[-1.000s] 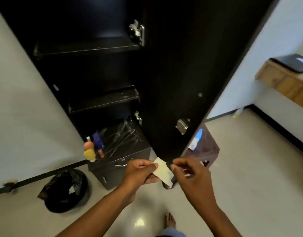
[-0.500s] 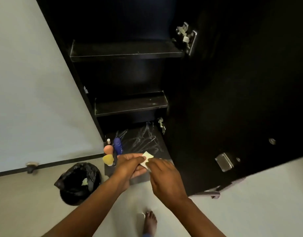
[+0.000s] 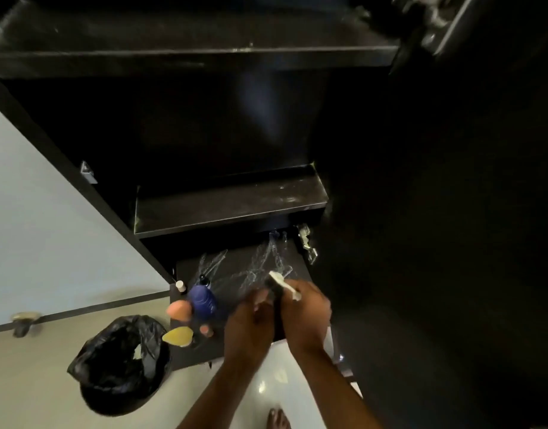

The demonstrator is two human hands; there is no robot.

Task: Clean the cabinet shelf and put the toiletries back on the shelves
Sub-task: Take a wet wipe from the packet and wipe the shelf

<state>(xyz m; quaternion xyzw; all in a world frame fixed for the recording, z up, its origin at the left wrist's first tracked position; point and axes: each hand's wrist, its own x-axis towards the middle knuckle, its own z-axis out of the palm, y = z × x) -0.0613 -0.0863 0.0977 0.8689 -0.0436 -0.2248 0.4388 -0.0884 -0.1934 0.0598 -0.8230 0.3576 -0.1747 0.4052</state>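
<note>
A pale wipe (image 3: 283,284) is pinched between left hand (image 3: 251,323) and right hand (image 3: 306,314) above the smeared black bottom shelf (image 3: 244,270); lined bin (image 3: 121,363) seen on pale floor (image 3: 34,382)

Left hand (image 3: 251,320), right hand (image 3: 306,314) together.

A black bin bag (image 3: 121,363) sits on the pale floor (image 3: 34,391).

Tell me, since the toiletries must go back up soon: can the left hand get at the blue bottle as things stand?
Probably yes. The blue bottle stands just left of the left hand on the cabinet's bottom ledge, nothing between them. But both hands now pinch the white wipe, so the left must let go first.
</note>
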